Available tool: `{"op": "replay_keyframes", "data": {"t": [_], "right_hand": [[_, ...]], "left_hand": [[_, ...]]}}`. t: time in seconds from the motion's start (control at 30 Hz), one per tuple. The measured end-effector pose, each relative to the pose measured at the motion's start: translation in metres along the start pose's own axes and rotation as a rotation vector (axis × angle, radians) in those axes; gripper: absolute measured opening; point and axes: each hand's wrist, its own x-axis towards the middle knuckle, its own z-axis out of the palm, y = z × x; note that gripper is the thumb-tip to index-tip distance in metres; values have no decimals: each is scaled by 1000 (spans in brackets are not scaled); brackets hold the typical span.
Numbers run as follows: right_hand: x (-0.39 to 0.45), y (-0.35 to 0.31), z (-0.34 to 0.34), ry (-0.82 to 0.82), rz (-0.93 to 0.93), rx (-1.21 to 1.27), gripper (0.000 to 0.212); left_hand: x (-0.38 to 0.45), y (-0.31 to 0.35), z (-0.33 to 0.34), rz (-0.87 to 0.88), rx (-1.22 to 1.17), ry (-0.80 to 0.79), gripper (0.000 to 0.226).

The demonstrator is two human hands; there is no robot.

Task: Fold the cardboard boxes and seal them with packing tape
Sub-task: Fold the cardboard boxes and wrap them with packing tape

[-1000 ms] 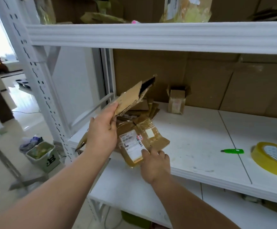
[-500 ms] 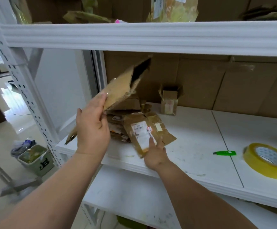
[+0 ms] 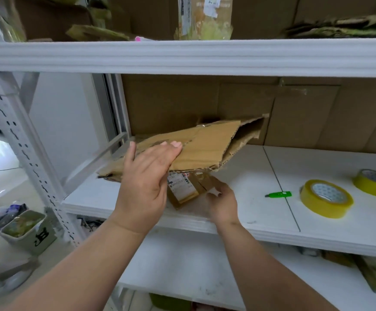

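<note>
Since half a second ago the left hand (image 3: 144,182) has swung its flattened box (image 3: 202,149) down from a steep upward tilt to lie nearly level above the shelf (image 3: 261,176), its torn open end now pointing right toward the cardboard back wall (image 3: 294,108). Left fingers (image 3: 173,145) lie straight and together on top of the box, with the thumb (image 3: 131,151) raised at its near edge; whether the thumb hooks under the board cannot be told. The right hand (image 3: 224,204) has drawn slightly back toward the shelf's front edge and sits just right of a small labelled box (image 3: 183,189), which lies flat on the shelf beneath the lifted box. Right fingers curl inward at the small box's right corner; motion blur hides whether they pinch it or only touch it. Right of the hands on the same shelf lies a green cutter (image 3: 279,194), and further right a yellow tape roll (image 3: 326,198), with a second roll (image 3: 374,181) behind it near the frame edge. Left of the shelf, down on the floor, stands a bin (image 3: 28,232) beside the white perforated upright (image 3: 25,153). Above, the upper shelf (image 3: 182,57) carries more cardboard.
</note>
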Motion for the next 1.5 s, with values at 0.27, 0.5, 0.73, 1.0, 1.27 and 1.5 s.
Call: {"op": "replay_keyframes", "data": {"t": [0.27,0.5,0.73,1.0,1.27,1.5], "right_hand": [[-23,23,-80,99,63,358,45],[-16,43,-143,139,70,441,45],[16,52,-204,190,39,441,61],[64,28,-234,123,-123,460,93],[103,-10,-236,-117,-254,586,74],[110,-32,-210,-156,-210,508,54]], "left_hand": [[-9,51,30,-65,-42,-159,49],[14,97,63,-378,-267,-64,37],[42,79,72,-812,-382,111,17],[35,77,79,-1034,-424,230,31],[39,68,80,-1083,-432,249,36],[48,45,104,-1100,-533,115,55]]}}
